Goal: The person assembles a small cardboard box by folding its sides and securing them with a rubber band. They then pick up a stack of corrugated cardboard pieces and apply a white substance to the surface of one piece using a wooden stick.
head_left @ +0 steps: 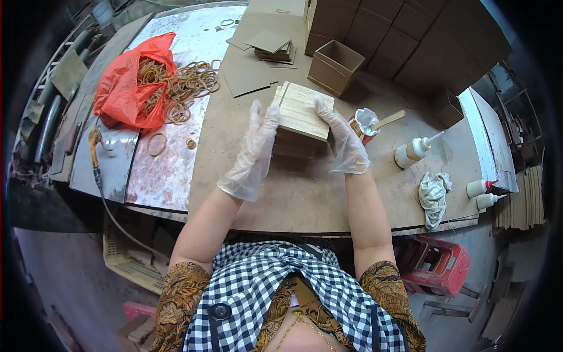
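Observation:
A stack of pale wooden boards (302, 111) is in front of me, above a darker brown part that looks like a box (296, 144); I cannot tell how the two are joined. My left hand (258, 135), in a clear plastic glove, presses along the left side of the boards with its fingers pointing away from me. My right hand (345, 138), gloved likewise, clasps their right edge, fingertips at the far right corner. Beyond the right hand stands a tin (365, 122) of white paste with a wooden stick (390, 120) in it.
An open brown box (335, 66) sits before a wall of stacked boxes (404, 41). Thin brown panels (271, 44) lie at the back. On the left, a red bag (117, 88) spills rubber bands (193, 82). A glue bottle (411, 154) and a rag (434, 199) are at the right.

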Motion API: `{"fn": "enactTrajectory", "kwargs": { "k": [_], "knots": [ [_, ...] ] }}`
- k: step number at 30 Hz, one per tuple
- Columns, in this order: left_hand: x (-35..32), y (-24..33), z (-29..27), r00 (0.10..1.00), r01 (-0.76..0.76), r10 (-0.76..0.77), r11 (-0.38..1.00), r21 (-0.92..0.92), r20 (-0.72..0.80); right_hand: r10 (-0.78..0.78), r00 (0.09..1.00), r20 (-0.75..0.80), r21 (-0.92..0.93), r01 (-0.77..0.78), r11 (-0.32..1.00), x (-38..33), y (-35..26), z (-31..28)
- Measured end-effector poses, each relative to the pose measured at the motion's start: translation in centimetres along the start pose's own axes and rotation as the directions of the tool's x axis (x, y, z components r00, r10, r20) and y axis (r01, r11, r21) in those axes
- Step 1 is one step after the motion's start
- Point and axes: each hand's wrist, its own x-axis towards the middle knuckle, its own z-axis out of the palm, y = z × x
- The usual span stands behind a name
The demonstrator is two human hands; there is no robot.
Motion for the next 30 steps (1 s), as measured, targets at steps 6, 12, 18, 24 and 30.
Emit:
{"fn": "enactTrajectory", "kwargs": {
  "k": [6, 12, 18, 24, 30],
  "knots": [
    [-0.9, -3.2, -0.1, 0.988, -0.123, 0.136, 0.978, -0.169, 0.070, 0.145, 0.989, 0.027, 0.136, -0.147, 0.980, 1.5, -0.3, -0.1],
    [-0.6, -2.4, 0.2, 0.979, -0.088, 0.145, 0.933, -0.349, 0.143, 0.176, 0.981, 0.082, 0.130, -0.186, 0.974, 1.4, 0.2, 0.2],
    [3.1, -3.1, -1.0, 0.985, -0.157, 0.169, 0.954, -0.254, 0.027, -0.049, 0.986, -0.159, 0.123, 0.069, 0.990, -2.8, 2.8, 3.3],
    [7.5, -1.9, -5.5, 0.930, 0.085, -0.019, 0.983, -0.165, 0.367, -0.358, 0.928, -0.104, -0.224, 0.328, 0.918, -7.5, 6.9, 6.4],
    [7.5, -1.9, -5.8, 0.929, 0.055, 0.019, 0.980, -0.190, 0.369, -0.317, 0.924, -0.215, -0.251, 0.262, 0.932, -5.4, 6.8, 2.3]
  ]
}}
